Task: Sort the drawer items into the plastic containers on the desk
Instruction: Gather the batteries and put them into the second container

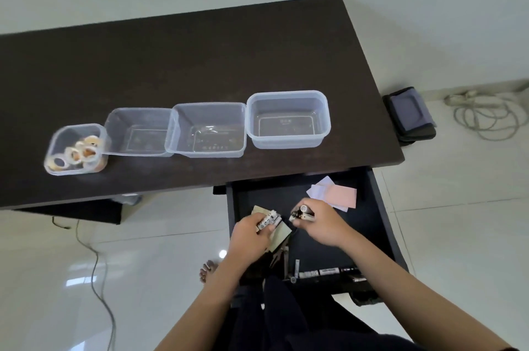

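Observation:
The open dark drawer [375, 224] sticks out below the desk's right end. Over it, my left hand [249, 239] is shut on a bunch of white batteries [269, 221]. My right hand [323, 224] is shut on a few more batteries [302, 213], dark and white. On the desk stand clear plastic containers in a row: a small one [51, 150] holding several tape rolls [77, 153], then three empty ones [137, 133], [210, 128], [287, 118]. In the drawer lie pink and white paper notes [335, 194], a beige card [282, 236] under my left hand, and markers [323, 272] along the front.
The dark wooden desk [171, 64] fills the middle of the view. A dark pouch [409, 115] lies on the floor beyond the desk's right edge, with a coiled white cable [486, 115] further right. A grey cable [97, 264] runs over the tiled floor at left. A bare foot [207, 270] shows below.

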The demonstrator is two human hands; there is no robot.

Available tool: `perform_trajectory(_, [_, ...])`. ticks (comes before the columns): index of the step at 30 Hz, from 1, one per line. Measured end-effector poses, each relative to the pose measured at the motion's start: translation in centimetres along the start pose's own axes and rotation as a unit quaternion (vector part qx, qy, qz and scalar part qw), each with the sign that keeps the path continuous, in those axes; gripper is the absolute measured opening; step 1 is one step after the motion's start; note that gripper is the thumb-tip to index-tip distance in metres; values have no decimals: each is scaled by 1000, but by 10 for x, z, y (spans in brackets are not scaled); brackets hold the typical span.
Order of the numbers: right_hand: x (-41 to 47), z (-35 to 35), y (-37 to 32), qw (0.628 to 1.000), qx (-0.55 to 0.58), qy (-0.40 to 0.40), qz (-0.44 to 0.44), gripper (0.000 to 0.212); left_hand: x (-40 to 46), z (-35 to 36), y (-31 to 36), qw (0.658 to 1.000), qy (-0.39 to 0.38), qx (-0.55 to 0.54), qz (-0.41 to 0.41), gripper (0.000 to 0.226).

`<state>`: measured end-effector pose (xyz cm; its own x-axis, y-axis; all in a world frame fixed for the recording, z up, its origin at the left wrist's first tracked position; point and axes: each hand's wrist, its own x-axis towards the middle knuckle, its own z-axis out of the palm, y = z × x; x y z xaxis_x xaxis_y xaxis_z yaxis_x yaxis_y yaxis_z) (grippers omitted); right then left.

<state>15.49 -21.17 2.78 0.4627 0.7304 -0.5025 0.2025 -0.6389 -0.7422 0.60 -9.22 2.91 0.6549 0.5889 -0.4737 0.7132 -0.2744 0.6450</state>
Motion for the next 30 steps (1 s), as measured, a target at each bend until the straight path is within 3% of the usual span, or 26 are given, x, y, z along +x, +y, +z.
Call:
perform_trajectory(9, [43,68,-174,995,-15,-11,-99,11,13,-165,-50,989,77,-125,15,11])
perform_trajectory(14, [79,103,-263,990,18,34,-137,12,34,-261,-78,986,140,-85,37,7])
perform_trajectory(19, [128,134,-315,989,38,81,-118,19,84,-324,-91,983,173,14,62,11])
perform_trajectory(22, [157,150,-326,991,39,103,-81,16,111,-338,-92,985,153,44,69,12])
perform_trajectory(26, [183,165,-324,991,13,133,-23,30,134,-337,-96,988,95,90,78,15])
perform_trajectory(30, [191,173,-316,989,-23,147,11,21,143,-330,-103,986,51,135,78,18])
